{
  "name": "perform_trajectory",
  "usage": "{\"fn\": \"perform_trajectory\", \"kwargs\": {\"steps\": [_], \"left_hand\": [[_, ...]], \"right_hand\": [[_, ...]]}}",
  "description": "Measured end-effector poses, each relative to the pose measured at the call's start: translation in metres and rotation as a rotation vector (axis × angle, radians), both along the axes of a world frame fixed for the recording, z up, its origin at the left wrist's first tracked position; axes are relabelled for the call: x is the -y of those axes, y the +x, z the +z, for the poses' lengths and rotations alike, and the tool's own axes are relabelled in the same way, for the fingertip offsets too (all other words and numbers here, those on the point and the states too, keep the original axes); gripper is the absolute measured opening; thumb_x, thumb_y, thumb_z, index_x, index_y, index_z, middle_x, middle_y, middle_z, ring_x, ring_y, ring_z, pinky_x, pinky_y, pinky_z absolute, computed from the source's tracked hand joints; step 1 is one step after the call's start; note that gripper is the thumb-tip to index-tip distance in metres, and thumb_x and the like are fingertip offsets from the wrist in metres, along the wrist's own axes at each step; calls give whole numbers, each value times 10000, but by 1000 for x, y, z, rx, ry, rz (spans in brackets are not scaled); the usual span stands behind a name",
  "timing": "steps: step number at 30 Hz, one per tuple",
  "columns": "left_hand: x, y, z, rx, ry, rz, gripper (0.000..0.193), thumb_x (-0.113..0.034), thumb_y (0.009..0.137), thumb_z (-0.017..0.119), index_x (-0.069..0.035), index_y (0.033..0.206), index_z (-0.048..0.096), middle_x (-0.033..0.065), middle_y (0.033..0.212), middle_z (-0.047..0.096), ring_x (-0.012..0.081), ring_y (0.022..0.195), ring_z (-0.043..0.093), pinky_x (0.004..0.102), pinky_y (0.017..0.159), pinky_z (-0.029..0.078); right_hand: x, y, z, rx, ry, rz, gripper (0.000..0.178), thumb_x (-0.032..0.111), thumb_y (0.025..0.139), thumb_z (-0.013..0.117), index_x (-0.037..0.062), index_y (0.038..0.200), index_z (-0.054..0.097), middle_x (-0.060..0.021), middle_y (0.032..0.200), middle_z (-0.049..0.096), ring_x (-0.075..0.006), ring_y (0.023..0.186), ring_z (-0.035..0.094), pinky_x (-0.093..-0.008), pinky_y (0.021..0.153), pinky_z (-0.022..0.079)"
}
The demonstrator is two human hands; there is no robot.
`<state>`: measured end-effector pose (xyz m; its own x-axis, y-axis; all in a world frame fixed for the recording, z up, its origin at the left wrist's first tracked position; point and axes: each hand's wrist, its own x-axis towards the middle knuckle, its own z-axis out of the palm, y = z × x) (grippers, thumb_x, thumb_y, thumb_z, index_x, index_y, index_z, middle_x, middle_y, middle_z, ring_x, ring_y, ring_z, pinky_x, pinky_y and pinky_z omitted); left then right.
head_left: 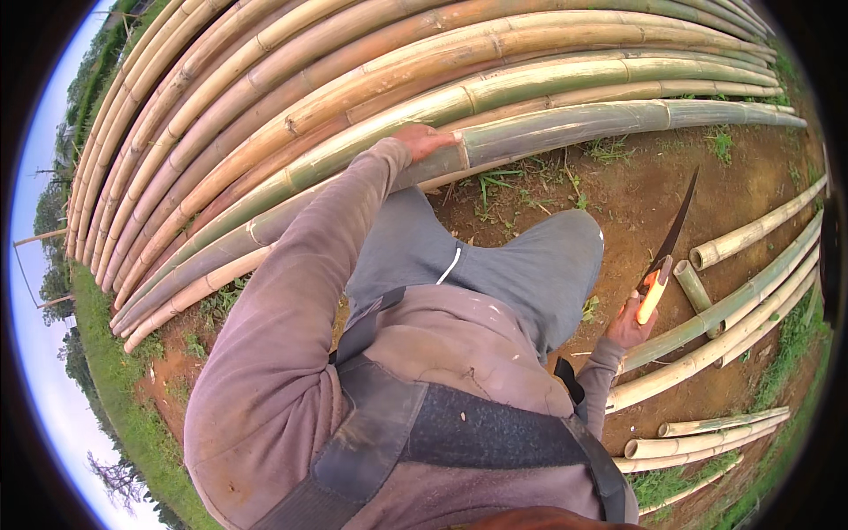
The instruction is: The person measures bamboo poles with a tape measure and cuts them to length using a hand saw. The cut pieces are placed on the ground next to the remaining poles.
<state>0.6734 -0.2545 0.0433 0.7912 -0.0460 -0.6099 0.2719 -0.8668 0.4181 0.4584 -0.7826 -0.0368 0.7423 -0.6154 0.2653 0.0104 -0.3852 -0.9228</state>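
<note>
Across the top of a row of bamboo, my left hand (pixel 424 141) grips the nearest thick greyish-green bamboo pole (pixel 565 128) just left of one of its joints. Some of the fingers are hidden behind the hand. Off to the right, my right hand (pixel 631 323) is closed round the orange handle of a hand saw (pixel 654 293). The dark, tapering blade points up and away over bare soil, apart from any pole.
Long bamboo poles (pixel 371 88) lie side by side ahead, curving to the left. More cut poles (pixel 751 305) lie on the right, with a short bamboo piece (pixel 693 287) under one. Another small group (pixel 707 440) rests at lower right. Grass tufts (pixel 609 150) dot the brown soil.
</note>
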Motion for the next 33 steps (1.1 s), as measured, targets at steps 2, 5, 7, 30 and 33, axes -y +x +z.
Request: {"fn": "perform_trajectory", "kwargs": {"steps": [2,5,7,30,33], "left_hand": [[14,5,8,-85,84,54,1049,-843,897,411,37,1436,603,287,1483,575,419,1389,538,450,1181,381],[13,4,-7,-31,83,33,1040,-838,906,387,27,1441,601,290,1523,536,413,1402,525,452,1181,381],[14,-4,-3,39,55,31,961,-786,932,392,-2,1442,609,260,1524,548,401,1403,527,449,1178,380],[18,-53,58,104,31,172,815,-702,944,469,-92,1460,632,168,1509,598,316,1415,558,442,1175,417],[10,-70,61,151,63,204,761,-681,951,477,-103,1400,685,144,1446,655,273,1364,605,446,1092,447]], "right_hand": [[-34,16,87,48,96,142,161,12,963,717,-3,1104,641,-44,944,652,-109,788,594,-259,697,511],[-75,45,158,39,237,413,165,14,964,693,-12,1114,631,-46,927,651,-97,748,607,-250,659,514],[-125,55,175,-4,326,522,208,60,963,720,-5,1139,628,-36,884,635,-79,703,606,-226,578,502],[-255,8,131,-155,336,828,370,253,1039,696,9,1268,537,-40,837,606,-64,658,535,-201,550,431],[-265,14,130,-89,282,890,550,417,1050,658,-5,1370,511,-23,804,555,-63,643,507,-192,560,429]]}}
